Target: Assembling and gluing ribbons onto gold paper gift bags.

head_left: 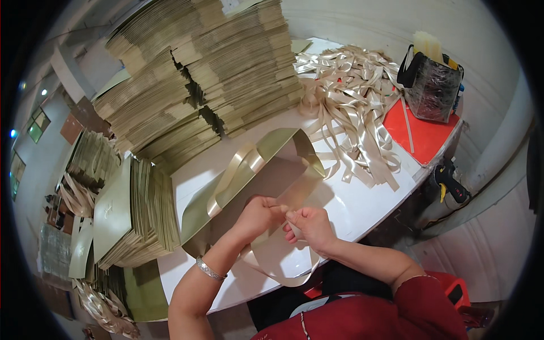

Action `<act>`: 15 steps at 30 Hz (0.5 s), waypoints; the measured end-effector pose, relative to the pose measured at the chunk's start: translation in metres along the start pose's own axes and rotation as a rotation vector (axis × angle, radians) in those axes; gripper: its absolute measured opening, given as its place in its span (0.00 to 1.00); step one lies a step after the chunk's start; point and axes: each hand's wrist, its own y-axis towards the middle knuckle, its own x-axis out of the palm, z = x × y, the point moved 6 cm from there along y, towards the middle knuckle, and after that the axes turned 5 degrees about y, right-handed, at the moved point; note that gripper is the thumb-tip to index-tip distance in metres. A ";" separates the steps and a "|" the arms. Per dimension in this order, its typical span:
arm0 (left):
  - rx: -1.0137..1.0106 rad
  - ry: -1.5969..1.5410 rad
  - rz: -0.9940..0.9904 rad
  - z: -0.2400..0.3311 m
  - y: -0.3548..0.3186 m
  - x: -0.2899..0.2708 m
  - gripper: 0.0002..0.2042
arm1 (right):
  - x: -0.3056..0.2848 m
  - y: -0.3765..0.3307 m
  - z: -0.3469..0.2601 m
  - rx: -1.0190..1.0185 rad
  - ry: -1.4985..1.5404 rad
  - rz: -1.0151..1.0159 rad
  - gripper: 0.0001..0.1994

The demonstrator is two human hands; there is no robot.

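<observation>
An olive-green paper gift bag (198, 212) stands open on the white table (362, 212) in front of me. One cream satin ribbon handle (228, 177) arches along its far side. At the near side, my left hand (258, 218) is closed, its fingertips pinched together over the bag's edge. My right hand (311, 228) meets it there, fingers curled around a cream satin ribbon (283, 280). That ribbon hangs in a loop below both hands, toward the table's front edge. The exact spot between my fingertips is hidden.
Tall stacks of flat bags (238, 68) fill the back, with a shorter stack (136, 212) at left. Loose satin ribbons (357, 113) lie heaped at back right, beside a red sheet (411, 133) and a film-wrapped holder (433, 88). A black glue gun (451, 184) hangs off the right edge.
</observation>
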 end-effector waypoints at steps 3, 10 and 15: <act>-0.027 -0.306 0.007 -0.005 0.000 -0.003 0.08 | 0.002 -0.005 0.004 0.043 -0.039 -0.029 0.14; 0.012 0.239 0.170 -0.055 0.032 -0.038 0.14 | -0.012 -0.026 -0.020 -0.656 -1.024 0.014 0.24; 0.695 0.911 0.634 0.003 -0.032 -0.023 0.28 | -0.013 -0.014 -0.034 -0.323 -0.635 -0.125 0.15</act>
